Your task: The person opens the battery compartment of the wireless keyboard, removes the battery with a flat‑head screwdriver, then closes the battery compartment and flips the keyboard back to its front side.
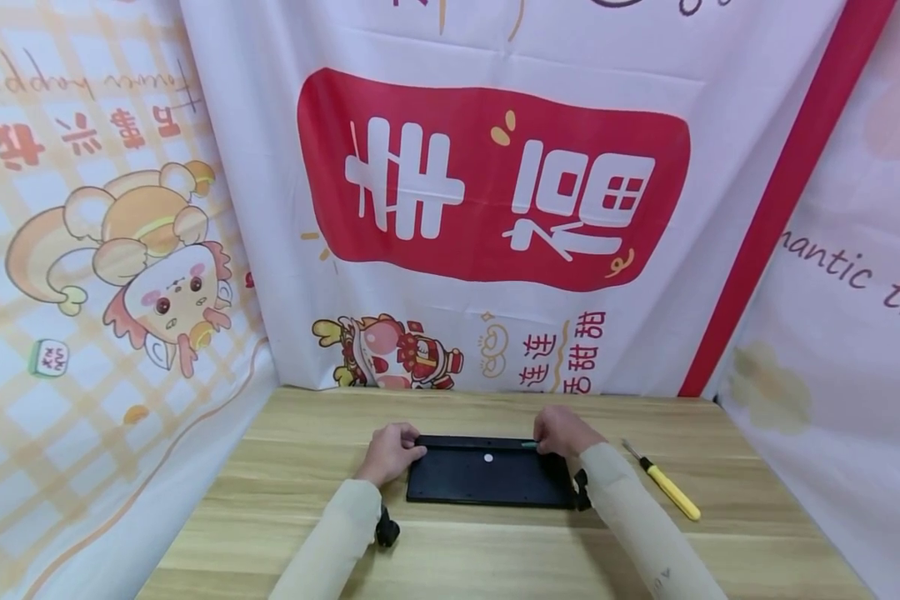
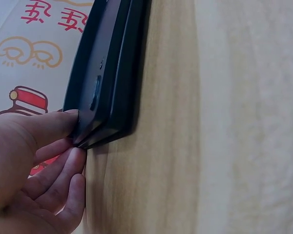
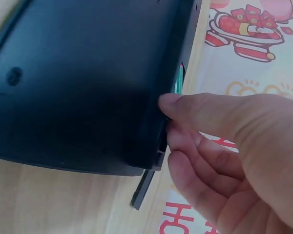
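Observation:
A black keyboard (image 1: 487, 482) lies underside up on the wooden table, with a small white round sticker (image 1: 488, 457) on it. At its far left corner my left hand (image 1: 388, 454) pinches the edge between thumb and fingers. The left wrist view shows a seam between two layers of the black case (image 2: 118, 83). My right hand (image 1: 562, 431) grips the far right edge, thumb on the underside. Beside that thumb, a green piece (image 3: 178, 80) shows through an opening in the edge. A thin black strip (image 3: 143, 190) juts out past the corner.
A screwdriver (image 1: 671, 487) with a yellow handle lies to the right of the keyboard, beside my right forearm. Printed cloth (image 1: 495, 325) hangs behind the table's far edge and on both sides.

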A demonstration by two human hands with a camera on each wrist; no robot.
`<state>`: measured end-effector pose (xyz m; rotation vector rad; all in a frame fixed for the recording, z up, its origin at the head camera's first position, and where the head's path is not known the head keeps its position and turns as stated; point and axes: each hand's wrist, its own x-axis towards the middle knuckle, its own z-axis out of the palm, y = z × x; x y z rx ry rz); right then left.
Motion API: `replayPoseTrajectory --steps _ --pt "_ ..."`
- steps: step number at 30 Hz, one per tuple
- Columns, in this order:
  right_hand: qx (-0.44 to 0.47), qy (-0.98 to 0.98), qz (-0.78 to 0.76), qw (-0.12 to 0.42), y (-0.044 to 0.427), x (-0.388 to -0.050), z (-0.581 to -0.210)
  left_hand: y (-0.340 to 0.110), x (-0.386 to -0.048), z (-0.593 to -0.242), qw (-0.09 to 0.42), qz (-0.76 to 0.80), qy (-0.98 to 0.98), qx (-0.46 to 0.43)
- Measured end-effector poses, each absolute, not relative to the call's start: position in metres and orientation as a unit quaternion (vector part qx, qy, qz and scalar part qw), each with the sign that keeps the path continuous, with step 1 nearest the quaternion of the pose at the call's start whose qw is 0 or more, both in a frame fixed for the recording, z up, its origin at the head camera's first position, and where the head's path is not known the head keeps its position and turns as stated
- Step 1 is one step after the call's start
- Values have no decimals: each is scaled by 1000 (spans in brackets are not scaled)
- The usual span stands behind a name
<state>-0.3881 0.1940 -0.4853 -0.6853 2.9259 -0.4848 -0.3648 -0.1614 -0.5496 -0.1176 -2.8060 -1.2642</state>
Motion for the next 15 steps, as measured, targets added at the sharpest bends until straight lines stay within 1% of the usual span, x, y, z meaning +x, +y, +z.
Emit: replayPoseTrajectory --steps 7,11,15 --pt "-176 963 -160 125 193 -400 -476 -160 -361 -542 32 -405 -912 -46" --pt "-166 962 -164 141 195 -405 -479 -160 -359 -540 28 -407 -912 -45" --pt "-175 962 -152 146 197 -406 -475 -160 -360 -541 27 -408 -912 -42"
